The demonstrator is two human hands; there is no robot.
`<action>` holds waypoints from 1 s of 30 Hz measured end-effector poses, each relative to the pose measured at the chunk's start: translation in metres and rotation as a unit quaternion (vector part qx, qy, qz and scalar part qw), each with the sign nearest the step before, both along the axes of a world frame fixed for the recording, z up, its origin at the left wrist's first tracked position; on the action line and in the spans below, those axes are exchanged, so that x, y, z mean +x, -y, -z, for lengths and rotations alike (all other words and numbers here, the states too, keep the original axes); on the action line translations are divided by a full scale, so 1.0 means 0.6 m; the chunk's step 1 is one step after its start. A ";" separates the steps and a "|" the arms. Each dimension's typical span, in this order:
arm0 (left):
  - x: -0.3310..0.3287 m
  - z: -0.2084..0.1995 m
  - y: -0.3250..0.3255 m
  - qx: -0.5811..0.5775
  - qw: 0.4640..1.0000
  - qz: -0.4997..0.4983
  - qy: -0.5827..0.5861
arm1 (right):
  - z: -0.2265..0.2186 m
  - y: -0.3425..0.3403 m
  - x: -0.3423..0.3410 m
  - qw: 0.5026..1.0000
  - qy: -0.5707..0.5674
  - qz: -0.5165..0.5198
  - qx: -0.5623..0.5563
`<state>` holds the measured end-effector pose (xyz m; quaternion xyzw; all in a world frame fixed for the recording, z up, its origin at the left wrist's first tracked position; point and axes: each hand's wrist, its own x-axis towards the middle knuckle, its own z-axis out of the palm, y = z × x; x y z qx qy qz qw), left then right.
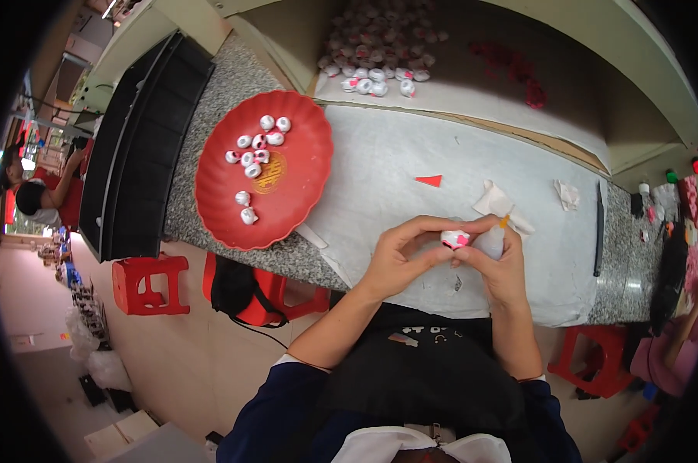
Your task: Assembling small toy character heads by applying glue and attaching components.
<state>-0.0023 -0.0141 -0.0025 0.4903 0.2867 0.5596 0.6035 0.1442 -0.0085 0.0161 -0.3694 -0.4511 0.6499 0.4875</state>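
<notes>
Over the white paper sheet (372, 185), a small round white piece with pink patches (455, 238) sits pinched between the fingertips of both my hands. My left hand (405, 255) closes on it from the left. My right hand (507, 270) pinches its other side and also keeps a small translucent squeeze bottle with an orange tip (489, 243) in its grip, the tip pointing up. Crumpled white tissue (493, 199) lies just beyond the right fingers. A red triangular scrap (429, 181) rests on the paper farther off.
On the left stands a red scalloped plate (303, 197) with several similar white pieces. A heap of them (380, 58) fills the shelf at the back, near dark pink bits (511, 65). A black stick (599, 231) lies right. Black trays (144, 147) flank the table; other people sit both sides.
</notes>
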 end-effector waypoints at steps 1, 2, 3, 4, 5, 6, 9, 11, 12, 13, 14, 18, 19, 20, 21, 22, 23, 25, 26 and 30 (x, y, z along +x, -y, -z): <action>0.003 -0.002 0.000 0.016 0.999 0.011 0.034 | 0.001 0.004 0.001 1.000 -0.023 0.010 0.000; -0.001 0.001 0.000 0.020 0.999 -0.001 0.029 | 0.002 0.006 0.001 1.000 -0.028 -0.003 0.004; -0.003 0.006 0.000 0.006 0.998 0.026 0.048 | 0.004 0.008 0.004 1.000 -0.023 -0.012 0.012; -0.007 0.007 0.000 -0.008 0.996 0.053 0.068 | 0.005 0.010 0.003 0.999 -0.017 -0.021 0.021; -0.013 0.004 0.004 -0.036 0.994 0.063 0.078 | 0.006 0.011 -0.001 0.999 -0.022 -0.027 0.022; -0.015 0.000 0.006 -0.033 0.995 0.060 0.077 | 0.006 0.010 -0.003 0.999 -0.023 -0.030 0.025; -0.026 -0.019 0.011 -0.020 1.000 0.001 -0.004 | -0.003 0.008 -0.011 0.999 -0.017 -0.025 0.020; -0.063 -0.038 0.007 0.090 0.976 -0.123 -0.154 | -0.014 0.002 -0.007 1.000 -0.001 -0.017 -0.001; -0.090 -0.050 0.001 0.144 0.940 -0.210 -0.227 | -0.015 -0.002 0.001 1.000 -0.001 -0.010 -0.001; -0.111 -0.074 -0.007 0.149 0.886 -0.292 -0.328 | -0.016 -0.006 0.011 0.998 0.034 0.023 0.046; -0.121 -0.097 -0.018 0.152 0.813 -0.370 -0.423 | -0.015 -0.010 0.019 0.992 0.067 0.053 0.093; -0.100 -0.123 -0.114 0.246 0.759 -0.379 -0.469 | -0.005 -0.011 0.028 0.987 0.042 0.124 0.093; -0.080 -0.116 -0.152 0.272 0.762 -0.338 -0.480 | -0.005 -0.008 0.026 0.991 -0.001 0.108 0.080; -0.067 -0.109 -0.192 0.287 0.762 -0.312 -0.490 | -0.009 -0.003 0.023 0.991 -0.002 0.105 0.085; -0.046 -0.087 -0.241 0.304 0.765 -0.281 -0.494 | -0.003 0.000 0.026 0.991 -0.014 0.096 0.089; -0.020 -0.066 -0.284 0.285 0.728 -0.288 -0.552 | 0.002 0.003 0.029 0.991 -0.027 0.089 0.092; -0.007 -0.049 -0.320 0.263 0.685 -0.299 -0.610 | 0.002 0.005 0.027 0.992 -0.039 0.090 0.074; -0.009 -0.003 -0.390 0.355 0.599 -0.351 -0.626 | 0.010 0.005 0.024 0.993 -0.038 0.081 0.079; 0.002 0.009 -0.412 0.436 0.506 -0.393 -0.633 | 0.012 0.004 0.026 0.994 -0.036 0.076 0.076; 0.018 0.007 -0.434 0.334 0.454 -0.329 -0.758 | 0.008 0.002 0.030 0.991 -0.081 0.082 0.066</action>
